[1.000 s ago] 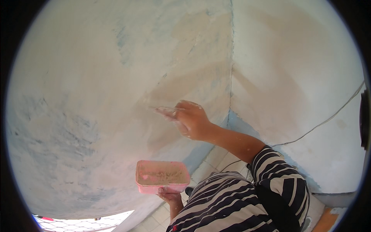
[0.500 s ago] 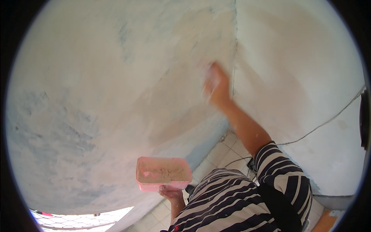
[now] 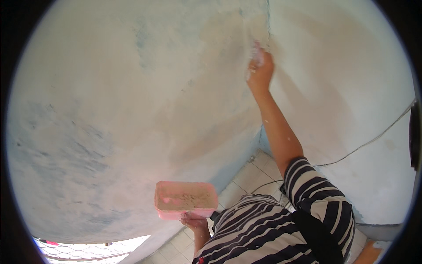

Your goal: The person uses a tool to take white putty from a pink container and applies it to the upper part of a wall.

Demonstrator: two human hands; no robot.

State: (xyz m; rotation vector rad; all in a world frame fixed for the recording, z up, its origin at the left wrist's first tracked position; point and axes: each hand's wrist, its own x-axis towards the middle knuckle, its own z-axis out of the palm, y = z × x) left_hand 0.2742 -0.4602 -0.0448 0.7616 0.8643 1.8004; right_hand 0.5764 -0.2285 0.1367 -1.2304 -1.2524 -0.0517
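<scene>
My left hand (image 3: pixel 192 221) grips a pink rectangular plastic tub (image 3: pixel 188 214) from below at its near side. A tan, crumbly layer coats the inside of the tub. Stretched up along the pale, patchy wall (image 3: pixel 118 101), my right hand (image 3: pixel 262 70) is close to the corner where two walls meet. Its fingers are closed round a whitish-pink thing (image 3: pixel 256 49), too blurred to name. White smears mark that hand and specks dot the forearm. Bluish-grey patches show through the wall's pale coat at the left.
A thin cable (image 3: pixel 367 141) runs across the right-hand wall (image 3: pixel 334 97). Pale floor tiles (image 3: pixel 250 177) lie below the corner, with a dark cord (image 3: pixel 263 183) over them. A wire-mesh opening (image 3: pixel 88 251) is at the lower left. A dark object (image 3: pixel 414 136) sits at the far right edge.
My right hand has moved up the wall and a little right, nearer the corner, and the arm is straighter. The tub in my left hand has barely shifted.
</scene>
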